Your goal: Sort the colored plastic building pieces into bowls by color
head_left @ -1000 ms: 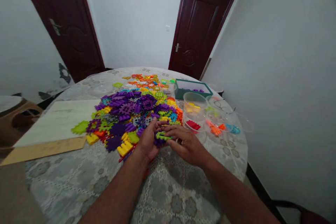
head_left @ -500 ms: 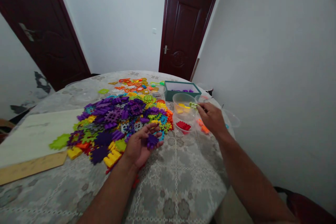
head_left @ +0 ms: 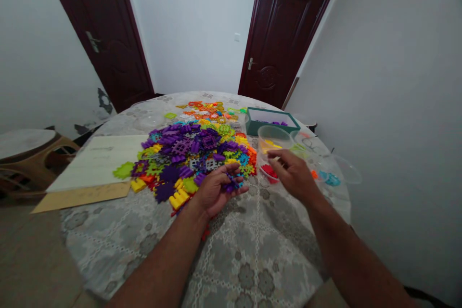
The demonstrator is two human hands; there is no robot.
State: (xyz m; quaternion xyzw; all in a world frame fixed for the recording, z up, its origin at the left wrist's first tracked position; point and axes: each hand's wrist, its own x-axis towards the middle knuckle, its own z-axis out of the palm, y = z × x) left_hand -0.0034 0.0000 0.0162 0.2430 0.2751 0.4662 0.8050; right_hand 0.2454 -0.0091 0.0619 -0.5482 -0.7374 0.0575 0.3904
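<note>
My left hand (head_left: 216, 188) lies palm up at the near edge of a pile of coloured plastic building pieces (head_left: 191, 151), its fingers curled round purple pieces (head_left: 230, 185). My right hand (head_left: 294, 174) hovers to the right, above clear plastic cups, with fingers loosely bent and nothing visible in them. Under it sits a cup of red pieces (head_left: 267, 172). Just beyond is a cup of yellow pieces (head_left: 274, 140). Both hands are over a round table with a patterned cloth (head_left: 245, 250).
A green box (head_left: 271, 121) holds purple pieces at the back right. More clear cups with orange and blue pieces (head_left: 329, 178) stand near the right edge. A white board (head_left: 97, 161) lies at left. A stool (head_left: 32, 161) stands beside the table. Two dark doors are behind.
My right hand carried a green piece from my left palm to the cups and has now drawn back toward the red cup, empty. My left hand stays holding purple pieces.
</note>
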